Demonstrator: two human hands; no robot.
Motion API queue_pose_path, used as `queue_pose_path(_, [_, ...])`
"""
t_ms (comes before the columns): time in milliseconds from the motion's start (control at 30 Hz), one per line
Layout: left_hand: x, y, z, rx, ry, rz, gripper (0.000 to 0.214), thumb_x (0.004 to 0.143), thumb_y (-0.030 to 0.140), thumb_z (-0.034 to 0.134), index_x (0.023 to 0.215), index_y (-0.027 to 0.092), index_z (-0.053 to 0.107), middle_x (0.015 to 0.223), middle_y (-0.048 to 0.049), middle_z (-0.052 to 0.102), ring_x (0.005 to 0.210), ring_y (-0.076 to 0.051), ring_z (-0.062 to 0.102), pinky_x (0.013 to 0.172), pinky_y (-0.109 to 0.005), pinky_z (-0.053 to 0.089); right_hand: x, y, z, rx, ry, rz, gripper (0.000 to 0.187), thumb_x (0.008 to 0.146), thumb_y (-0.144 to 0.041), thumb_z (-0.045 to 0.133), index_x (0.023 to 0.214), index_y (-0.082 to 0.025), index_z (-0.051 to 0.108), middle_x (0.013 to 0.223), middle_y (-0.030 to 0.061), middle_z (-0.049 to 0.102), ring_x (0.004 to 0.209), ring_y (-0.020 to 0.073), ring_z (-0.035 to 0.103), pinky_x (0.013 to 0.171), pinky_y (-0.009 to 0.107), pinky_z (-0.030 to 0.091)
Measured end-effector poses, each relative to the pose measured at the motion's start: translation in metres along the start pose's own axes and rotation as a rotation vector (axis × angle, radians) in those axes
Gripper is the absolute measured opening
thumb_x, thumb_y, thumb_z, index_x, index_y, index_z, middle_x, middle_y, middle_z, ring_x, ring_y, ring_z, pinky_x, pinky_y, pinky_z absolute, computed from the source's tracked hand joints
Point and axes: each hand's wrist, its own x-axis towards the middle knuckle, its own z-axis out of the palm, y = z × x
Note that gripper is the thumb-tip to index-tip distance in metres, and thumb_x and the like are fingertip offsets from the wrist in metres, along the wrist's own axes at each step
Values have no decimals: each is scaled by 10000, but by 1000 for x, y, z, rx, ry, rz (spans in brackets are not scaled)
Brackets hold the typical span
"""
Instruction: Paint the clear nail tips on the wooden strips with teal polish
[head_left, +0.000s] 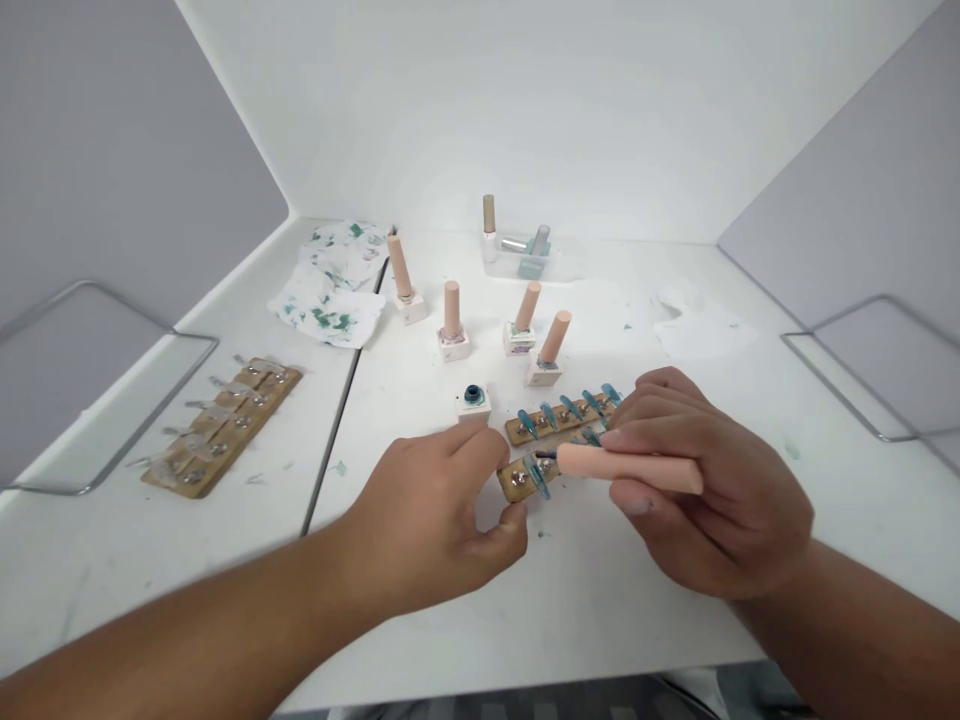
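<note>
My right hand (705,480) is closed around the peach handle of a nail polish brush (630,468). Its dark bristles meet a blue-green nail tip (536,476) on the near wooden nail tip stand (517,483). My left hand (442,500) grips that stand's left end between thumb and fingers. Part of the near stand lies hidden behind the brush and right hand. Just behind it is a second stand (517,432) bearing several teal tips. An uncapped polish bottle (473,403), dark teal at its neck, stands beyond my left hand.
Several peach-capped polish bottles, one a tilted-cap bottle (550,350), stand farther back. A clear tray (510,262) holds more bottles by the wall. At left are stained wipes (322,310) and a stand with clear tips (225,430). Wire frames (832,395) flank both sides.
</note>
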Motion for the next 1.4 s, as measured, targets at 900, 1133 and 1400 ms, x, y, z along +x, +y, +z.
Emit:
queue_pose_path(900, [1,-2,-1,-27,-1,-27,87,692,229,553,747,187,501,642,43,467,526,-94,404,464,-230,313,1,-1,-4,102,-31,-69,207,729,-126,505,930,-170,525,587,-5,534,510,136,497,552,340,390])
queue_pose_path(1133, [2,-2,-1,-19,5,-21,84,689,228,552,733,185,494,636,42,461,526,-94,404,462,-228,312,2,-4,-4,84,-118,-110,131,732,-133,492,860,-154,518,596,7,547,523,139,518,591,355,402])
queue_pose_path(1400, [0,-2,-1,-30,4,-19,84,689,222,555,729,182,493,629,46,456,521,-88,403,460,-228,314,0,-2,-7,94,-29,-77,185,716,-114,514,899,-141,519,593,13,543,514,145,519,562,348,385])
